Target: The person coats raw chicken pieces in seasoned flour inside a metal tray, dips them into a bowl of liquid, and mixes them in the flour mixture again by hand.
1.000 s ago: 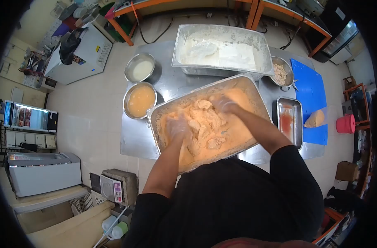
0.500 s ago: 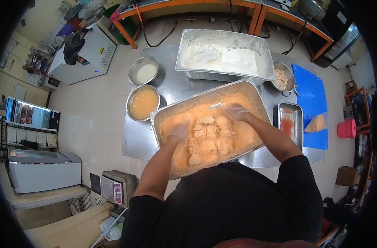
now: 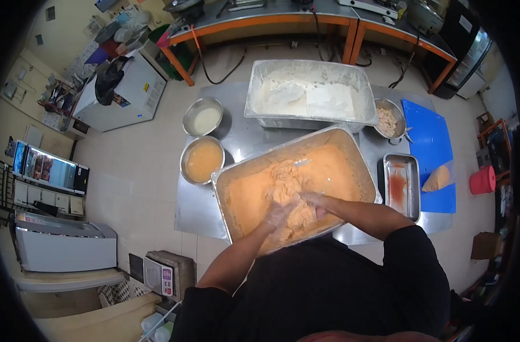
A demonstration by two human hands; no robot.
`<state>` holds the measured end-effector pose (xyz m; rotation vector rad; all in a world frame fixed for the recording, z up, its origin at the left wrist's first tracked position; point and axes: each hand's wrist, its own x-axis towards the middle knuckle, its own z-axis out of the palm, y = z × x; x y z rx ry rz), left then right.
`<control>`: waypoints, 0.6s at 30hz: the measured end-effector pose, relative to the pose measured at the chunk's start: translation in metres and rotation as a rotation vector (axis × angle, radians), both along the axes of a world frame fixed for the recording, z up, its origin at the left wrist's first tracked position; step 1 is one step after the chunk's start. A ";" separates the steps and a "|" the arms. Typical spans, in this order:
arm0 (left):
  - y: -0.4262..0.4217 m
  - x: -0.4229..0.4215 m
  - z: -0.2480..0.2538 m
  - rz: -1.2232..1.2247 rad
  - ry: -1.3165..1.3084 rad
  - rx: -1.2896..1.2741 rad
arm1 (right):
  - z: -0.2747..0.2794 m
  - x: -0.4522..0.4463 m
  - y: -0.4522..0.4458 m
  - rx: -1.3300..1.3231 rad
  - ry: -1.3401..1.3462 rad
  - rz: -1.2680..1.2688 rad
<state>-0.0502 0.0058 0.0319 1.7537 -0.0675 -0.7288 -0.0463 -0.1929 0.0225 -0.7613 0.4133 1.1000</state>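
A deep metal pan (image 3: pixel 367 165) tilts across the table's near side, filled with orange flour (image 3: pixel 334 162). Lumpy flour-coated pieces (image 3: pixel 288 185) are heaped at its middle; what they are under the coating I cannot tell. My left hand (image 3: pixel 280 214), in a clear plastic glove, closes over the heap from the left. From the right, my gloved right hand (image 3: pixel 314 202) closes on the same heap, close to the left one. Coating and pieces partly hide the fingers of both hands.
Beyond stands a larger pan of white flour (image 3: pixel 311 94). Bowls of whitish liquid (image 3: pixel 207 119) and orange liquid (image 3: pixel 204 161) sit left. Rightward are a bowl of pale pieces (image 3: pixel 388 121), a red-stained tray (image 3: pixel 401 182), a blue board (image 3: pixel 428 137) and a bag of orange powder (image 3: pixel 437 179).
Both hands have moved inward from opposite sides of the pan to the middle. The coated pieces, earlier spread in rows, are now bunched together between them. The camera view has shifted slightly.
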 end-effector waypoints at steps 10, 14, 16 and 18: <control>0.043 0.043 0.044 -0.074 -0.167 0.148 | 0.093 0.042 -0.021 -1.104 -0.790 0.533; 0.052 0.063 0.052 -0.233 -0.299 0.769 | 0.092 0.066 -0.046 -0.920 -1.346 0.380; 0.050 0.081 0.029 -0.453 -0.353 1.021 | 0.087 0.100 -0.050 -1.149 -0.883 0.413; 0.035 0.089 0.003 -0.561 -0.381 0.997 | 0.005 0.142 -0.050 -1.233 -0.998 0.862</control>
